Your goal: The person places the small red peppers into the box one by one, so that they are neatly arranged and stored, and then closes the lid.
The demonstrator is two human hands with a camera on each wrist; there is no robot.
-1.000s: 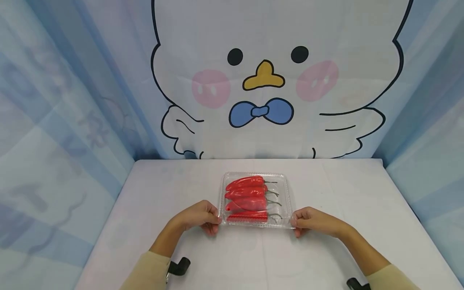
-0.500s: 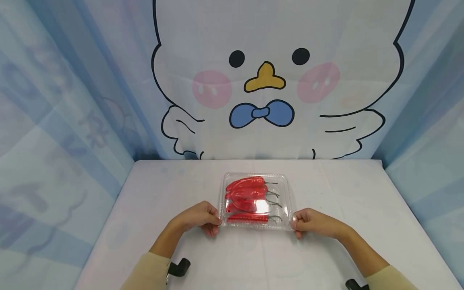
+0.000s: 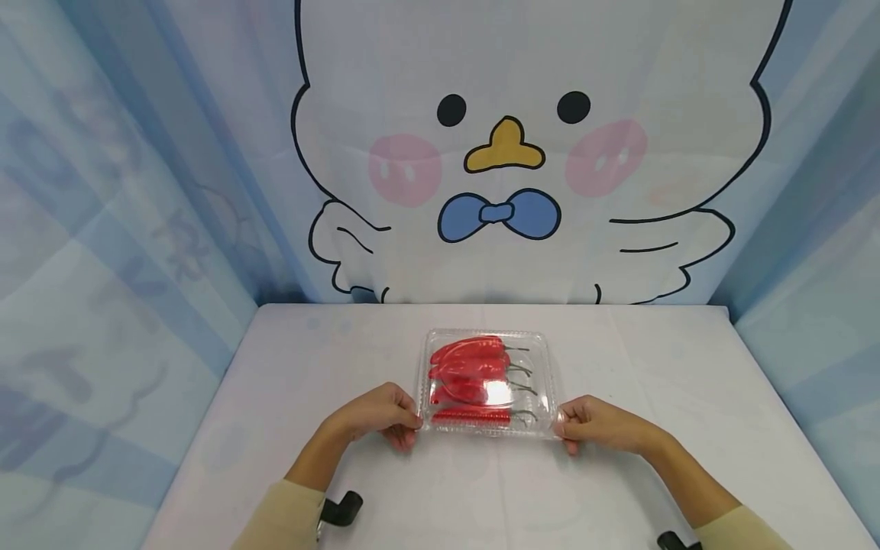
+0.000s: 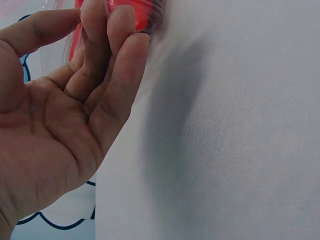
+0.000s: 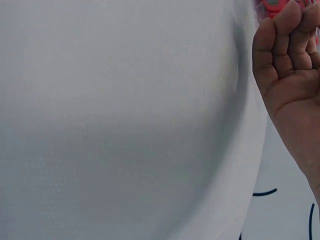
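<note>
A clear plastic clamshell box (image 3: 543, 359) with several red chili peppers (image 3: 467, 370) inside is at the middle of the table, its lid down. The peppers lie side by side, green stems pointing right. My left hand (image 3: 381, 412) pinches the box's near left corner between thumb and fingers. At the near right corner, my right hand (image 3: 598, 422) pinches the edge in the same way. The left wrist view shows the left palm (image 4: 50, 140) with red peppers beyond the fingertips. In the right wrist view the right hand (image 5: 295, 75) is partly cut off by the frame.
The white-covered table (image 3: 330, 344) extends around the box. Behind it hangs a cloth backdrop (image 3: 495, 267) with a cartoon bird. Blue curtains (image 3: 124, 305) close off both sides. A black wrist mount (image 3: 341, 508) shows beside the left sleeve.
A bright reflection now shows on the lid over the peppers, absent one second ago. Both hands keep their hold, and the whole head view has shifted slightly.
</note>
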